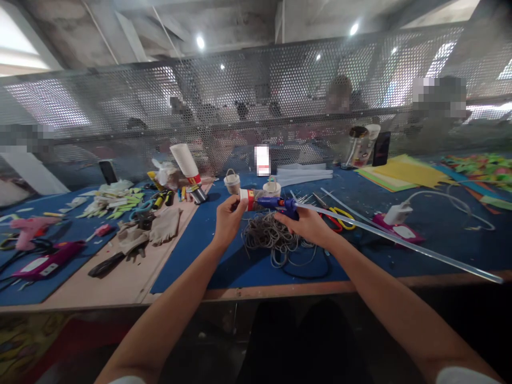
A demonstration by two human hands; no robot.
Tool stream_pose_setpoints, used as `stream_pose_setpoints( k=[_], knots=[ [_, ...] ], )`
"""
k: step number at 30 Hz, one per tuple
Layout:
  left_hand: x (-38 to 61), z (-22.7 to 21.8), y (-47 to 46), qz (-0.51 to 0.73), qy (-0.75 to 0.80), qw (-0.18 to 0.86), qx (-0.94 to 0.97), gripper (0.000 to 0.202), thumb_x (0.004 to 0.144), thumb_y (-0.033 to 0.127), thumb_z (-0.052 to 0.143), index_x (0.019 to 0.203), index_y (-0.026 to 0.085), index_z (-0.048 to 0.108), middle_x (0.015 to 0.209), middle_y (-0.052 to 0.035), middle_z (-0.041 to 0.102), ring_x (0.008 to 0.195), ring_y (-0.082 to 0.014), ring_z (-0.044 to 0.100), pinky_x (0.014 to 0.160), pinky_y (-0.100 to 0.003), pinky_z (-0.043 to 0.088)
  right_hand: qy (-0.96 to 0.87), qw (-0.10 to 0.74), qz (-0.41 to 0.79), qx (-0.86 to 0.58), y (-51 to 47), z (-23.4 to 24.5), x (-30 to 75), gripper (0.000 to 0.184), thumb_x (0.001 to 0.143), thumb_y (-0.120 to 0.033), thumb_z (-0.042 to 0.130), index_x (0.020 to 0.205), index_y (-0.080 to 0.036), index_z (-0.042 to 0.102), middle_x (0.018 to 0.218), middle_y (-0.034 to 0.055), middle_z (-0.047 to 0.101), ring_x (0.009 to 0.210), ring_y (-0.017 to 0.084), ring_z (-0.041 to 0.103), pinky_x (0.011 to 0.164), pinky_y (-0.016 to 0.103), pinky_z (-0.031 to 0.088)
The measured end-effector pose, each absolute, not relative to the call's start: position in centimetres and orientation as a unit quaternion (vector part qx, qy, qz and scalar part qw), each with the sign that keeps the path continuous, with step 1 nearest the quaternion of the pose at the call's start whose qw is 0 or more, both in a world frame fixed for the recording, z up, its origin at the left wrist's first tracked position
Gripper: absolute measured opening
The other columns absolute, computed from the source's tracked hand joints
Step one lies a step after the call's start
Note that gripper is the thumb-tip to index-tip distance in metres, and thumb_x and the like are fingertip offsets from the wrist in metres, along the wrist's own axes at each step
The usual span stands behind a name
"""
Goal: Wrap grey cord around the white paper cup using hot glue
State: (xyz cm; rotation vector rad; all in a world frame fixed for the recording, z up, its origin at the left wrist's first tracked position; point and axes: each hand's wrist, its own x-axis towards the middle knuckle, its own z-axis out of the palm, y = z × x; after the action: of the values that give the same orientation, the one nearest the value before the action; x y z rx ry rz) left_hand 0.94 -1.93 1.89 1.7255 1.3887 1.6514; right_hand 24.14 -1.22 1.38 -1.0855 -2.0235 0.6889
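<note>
My left hand [229, 217] is closed on a paper cup [250, 199] with a red and yellow band, tipped on its side. My right hand [310, 224] grips a blue hot glue gun [276, 202], its nozzle end close to the cup. A long clear glue stick [380, 232] sticks out of the gun's back toward the lower right. Beneath both hands lies a tangled heap of grey cord [276, 237]. Two small cord-wrapped cups stand behind: one with a handle [231, 181], the other [272, 186] partly hidden by the gun.
Left are a leaning stack of paper cups [185, 162], gloves [165, 226] and a pink glue gun [34, 232]. Scissors [342, 217], a purple power strip [404, 233] and coloured sheets [412, 173] lie right. A perforated metal screen [240, 90] stands behind the table.
</note>
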Motion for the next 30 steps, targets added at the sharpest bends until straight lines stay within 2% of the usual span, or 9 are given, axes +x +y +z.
stream_pose_setpoints(
  k=[7, 20, 30],
  knots=[
    [1.00, 1.96, -1.94, 0.591, 0.487, 0.190, 0.615, 0.025, 0.087, 0.037, 0.059, 0.075, 0.016, 0.063, 0.070, 0.0014, 0.055, 0.067, -0.0130, 0.044, 0.066, -0.023, 0.037, -0.793, 0.361, 0.256, -0.419, -1.15, 1.49, 24.27, 0.043, 0.089, -0.060, 0.059, 0.107, -0.023, 0.069, 0.052, -0.0033, 0.060, 0.050, 0.018, 0.061, 0.059, 0.030, 0.046],
    [0.99, 1.91, -1.94, 0.584, 0.493, 0.183, 0.618, 0.026, 0.088, 0.039, 0.058, 0.075, 0.017, 0.063, 0.069, 0.0015, 0.054, 0.066, -0.0137, 0.044, 0.065, -0.024, 0.037, -0.803, 0.353, 0.226, -0.424, -1.10, 1.61, 24.27, 0.042, 0.089, -0.059, 0.058, 0.100, -0.022, 0.073, 0.054, 0.0002, 0.063, 0.055, 0.019, 0.061, 0.060, 0.031, 0.045],
    [0.94, 1.77, -1.91, 0.582, 0.492, 0.178, 0.622, 0.027, 0.088, 0.040, 0.059, 0.074, 0.017, 0.062, 0.068, 0.0019, 0.051, 0.066, -0.0133, 0.042, 0.063, -0.024, 0.035, -0.808, 0.350, 0.217, -0.421, -1.23, 1.73, 24.36, 0.040, 0.091, -0.059, 0.057, 0.102, -0.023, 0.070, 0.052, -0.0021, 0.061, 0.054, 0.019, 0.061, 0.064, 0.031, 0.046]
  ],
)
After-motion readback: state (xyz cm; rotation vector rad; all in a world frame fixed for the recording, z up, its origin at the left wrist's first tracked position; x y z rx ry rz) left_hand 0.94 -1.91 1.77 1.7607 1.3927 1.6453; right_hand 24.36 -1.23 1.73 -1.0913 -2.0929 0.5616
